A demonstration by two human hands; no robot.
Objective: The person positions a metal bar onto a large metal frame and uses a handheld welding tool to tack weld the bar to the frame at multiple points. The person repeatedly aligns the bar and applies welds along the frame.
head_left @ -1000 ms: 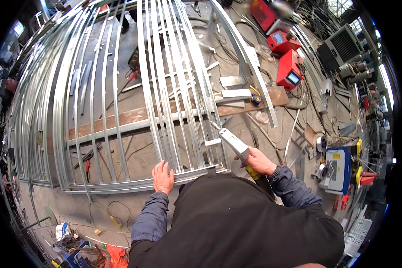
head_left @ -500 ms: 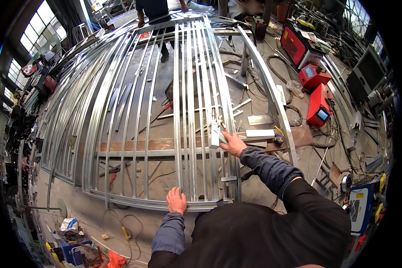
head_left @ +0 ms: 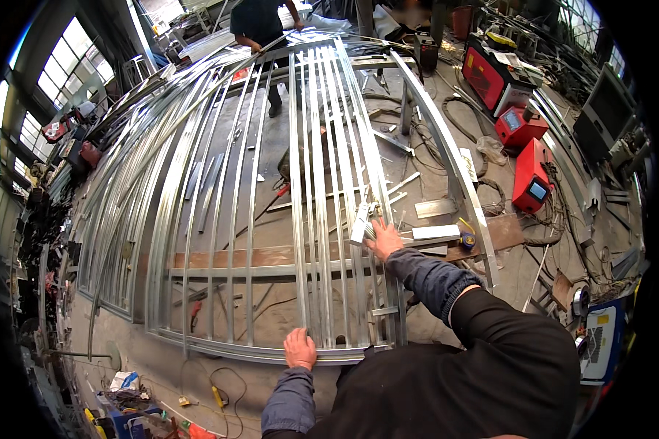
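My right hand [head_left: 384,241] held the pale boxy tool [head_left: 359,224] over the bars [head_left: 296,183], near the right edge of the metal frame [head_left: 256,355]. I judged it stiff and fairly weighty, best taken behind the box; its handle was hidden by my hand, its tip hard to make out against the shine. My left hand [head_left: 300,348] lay on the frame's near edge; whether its fingers curled under, I couldn't tell. The frame seemed heavy overall, its rails slippery. Beyond its far edge, a co-worker [head_left: 260,22] was cut off.
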